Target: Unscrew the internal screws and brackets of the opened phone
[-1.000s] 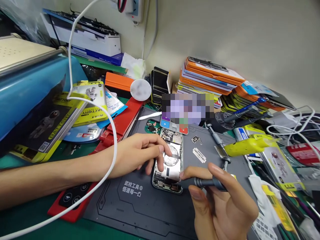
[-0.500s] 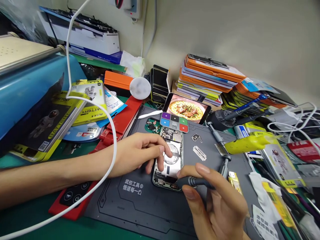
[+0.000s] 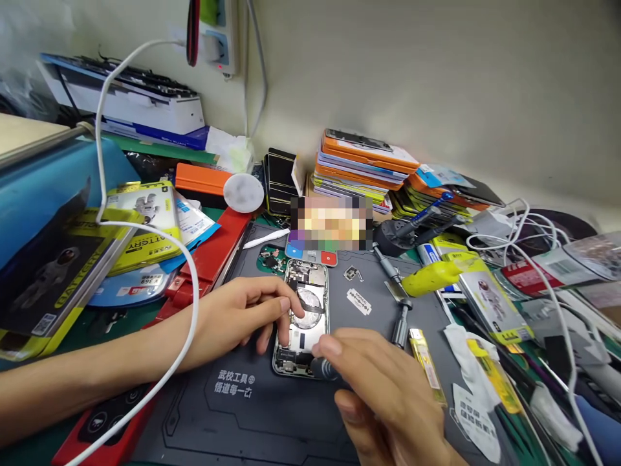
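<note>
An opened smartphone [image 3: 315, 331] lies on the dark grey work mat [image 3: 262, 424], its inner parts exposed. My left hand [image 3: 247, 310] reaches over its left side, fingers bent and apart, with fingertips at the phone's round coil area. At the lower right corner of the phone is a dark grey screwdriver [image 3: 324, 369], its tip hidden. My right hand [image 3: 388, 388] is closed around it, with the back of the hand hiding most of the handle.
A razor blade [image 3: 359, 301] and a small metal part [image 3: 353, 273] lie right of the phone. A white cable [image 3: 195, 304] arcs over my left forearm. Battery boxes [image 3: 140, 220] sit left; stacked cases [image 3: 363, 162] stand behind. A yellow-handled tool [image 3: 429, 277] lies right.
The whole view has shifted, so the bench appears further left and lower. My right hand has turned, showing more of its back and covering more of the screwdriver. My left hand stays at the phone.
</note>
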`<state>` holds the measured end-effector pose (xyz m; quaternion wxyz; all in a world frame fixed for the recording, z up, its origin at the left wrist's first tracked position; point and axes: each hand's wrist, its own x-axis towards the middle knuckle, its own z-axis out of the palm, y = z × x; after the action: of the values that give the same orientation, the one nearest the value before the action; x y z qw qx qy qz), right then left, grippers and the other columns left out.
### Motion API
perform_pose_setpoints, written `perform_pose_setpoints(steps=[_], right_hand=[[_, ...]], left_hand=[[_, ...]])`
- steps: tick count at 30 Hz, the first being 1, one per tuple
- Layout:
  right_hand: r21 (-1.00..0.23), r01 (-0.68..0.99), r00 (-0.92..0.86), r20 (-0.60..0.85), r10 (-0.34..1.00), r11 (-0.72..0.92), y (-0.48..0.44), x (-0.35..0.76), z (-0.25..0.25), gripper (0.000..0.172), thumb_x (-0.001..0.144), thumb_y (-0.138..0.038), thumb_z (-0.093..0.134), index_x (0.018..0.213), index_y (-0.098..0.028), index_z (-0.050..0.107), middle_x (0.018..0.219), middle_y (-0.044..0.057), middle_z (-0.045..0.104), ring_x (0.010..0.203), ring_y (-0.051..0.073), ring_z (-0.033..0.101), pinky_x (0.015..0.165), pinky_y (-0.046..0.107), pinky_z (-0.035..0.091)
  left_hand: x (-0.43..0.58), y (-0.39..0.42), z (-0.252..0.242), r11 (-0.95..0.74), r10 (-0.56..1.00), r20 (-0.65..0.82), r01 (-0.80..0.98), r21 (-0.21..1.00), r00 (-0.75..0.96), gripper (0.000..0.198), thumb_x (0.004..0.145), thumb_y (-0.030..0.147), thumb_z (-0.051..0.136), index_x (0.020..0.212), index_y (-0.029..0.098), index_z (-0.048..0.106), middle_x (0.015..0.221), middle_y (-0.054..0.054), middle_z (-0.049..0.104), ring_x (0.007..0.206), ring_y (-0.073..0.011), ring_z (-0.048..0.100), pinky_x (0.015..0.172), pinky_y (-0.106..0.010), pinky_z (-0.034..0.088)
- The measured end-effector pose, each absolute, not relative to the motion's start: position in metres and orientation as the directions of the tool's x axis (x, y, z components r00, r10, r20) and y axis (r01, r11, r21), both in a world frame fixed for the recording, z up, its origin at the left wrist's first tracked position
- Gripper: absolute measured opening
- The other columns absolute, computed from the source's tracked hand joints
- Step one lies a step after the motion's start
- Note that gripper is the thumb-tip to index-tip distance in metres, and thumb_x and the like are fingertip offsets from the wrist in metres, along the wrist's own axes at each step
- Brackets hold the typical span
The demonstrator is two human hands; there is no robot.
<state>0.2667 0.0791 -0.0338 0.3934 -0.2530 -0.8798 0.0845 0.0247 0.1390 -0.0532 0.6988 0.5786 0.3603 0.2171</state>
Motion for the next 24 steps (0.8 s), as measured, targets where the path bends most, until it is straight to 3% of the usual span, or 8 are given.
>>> perform_pose_setpoints(steps=[3, 8, 11, 15, 20, 24], right_hand=[[-0.331, 0.401, -0.551, 0.658, 0.513, 0.854, 0.0783, 0.2668, -0.0315, 0.033, 0.113, -0.012, 0.046, 0.144, -0.007, 0.053, 0.122, 0.011, 0.059, 0.11, 0.015, 0.06, 0.1, 0.031, 0.055], [-0.37, 0.409, -0.506, 0.669, 0.544, 0.834, 0.0777, 0.2701, -0.0341, 0.044, 0.106, -0.005, 0.048, 0.149, -0.012, 0.053, 0.121, 0.009, 0.059, 0.108, 0.014, 0.06, 0.097, 0.029, 0.055], [-0.381, 0.416, -0.51, 0.654, 0.559, 0.826, 0.0788, 0.2723, -0.0337, 0.045, 0.104, -0.004, 0.049, 0.149, -0.012, 0.053, 0.125, 0.01, 0.058, 0.115, 0.016, 0.059, 0.1, 0.029, 0.055], [-0.34, 0.392, -0.545, 0.663, 0.514, 0.855, 0.0769, 0.2707, -0.0295, 0.037, 0.104, -0.003, 0.049, 0.141, -0.008, 0.054, 0.117, 0.01, 0.06, 0.108, 0.015, 0.06, 0.096, 0.027, 0.056], [-0.31, 0.422, -0.529, 0.678, 0.509, 0.852, 0.0711, 0.2653, -0.0335, 0.027, 0.115, -0.007, 0.043, 0.138, -0.006, 0.057, 0.113, 0.011, 0.062, 0.107, 0.016, 0.063, 0.097, 0.032, 0.056], [-0.284, 0.402, -0.552, 0.683, 0.478, 0.87, 0.0743, 0.265, -0.0373, 0.023, 0.116, -0.008, 0.044, 0.135, -0.003, 0.056, 0.119, 0.013, 0.061, 0.115, 0.018, 0.061, 0.101, 0.032, 0.055]], left_hand=[[0.0274, 0.1388, -0.0497, 0.229, 0.717, -0.262, 0.136, 0.964, 0.646, 0.036, 0.11, 0.048, 0.052, 0.112, 0.014, 0.065, 0.072, 0.003, 0.06, 0.059, -0.0071, 0.055, 0.053, -0.017, 0.036], [0.0295, 0.1402, -0.048, 0.206, 0.719, -0.246, 0.138, 0.969, 0.65, 0.036, 0.109, 0.048, 0.052, 0.111, 0.013, 0.063, 0.079, -0.001, 0.066, 0.06, -0.0076, 0.057, 0.053, -0.018, 0.037], [0.0282, 0.1408, -0.0516, 0.217, 0.729, -0.234, 0.107, 0.97, 0.644, 0.035, 0.109, 0.046, 0.052, 0.113, 0.013, 0.062, 0.085, -0.003, 0.069, 0.06, -0.0077, 0.058, 0.052, -0.018, 0.037], [0.0275, 0.1402, -0.0541, 0.23, 0.733, -0.231, 0.087, 0.969, 0.64, 0.035, 0.11, 0.046, 0.052, 0.113, 0.013, 0.063, 0.08, -0.001, 0.067, 0.058, -0.007, 0.057, 0.051, -0.017, 0.036], [0.027, 0.1389, -0.0536, 0.245, 0.728, -0.237, 0.079, 0.966, 0.644, 0.034, 0.11, 0.046, 0.053, 0.111, 0.013, 0.065, 0.082, -0.001, 0.069, 0.06, -0.0061, 0.057, 0.053, -0.016, 0.037], [0.026, 0.1392, -0.0535, 0.237, 0.727, -0.227, 0.073, 0.969, 0.649, 0.033, 0.112, 0.045, 0.053, 0.114, 0.016, 0.067, 0.083, 0.0, 0.071, 0.062, -0.0053, 0.059, 0.055, -0.015, 0.038]])
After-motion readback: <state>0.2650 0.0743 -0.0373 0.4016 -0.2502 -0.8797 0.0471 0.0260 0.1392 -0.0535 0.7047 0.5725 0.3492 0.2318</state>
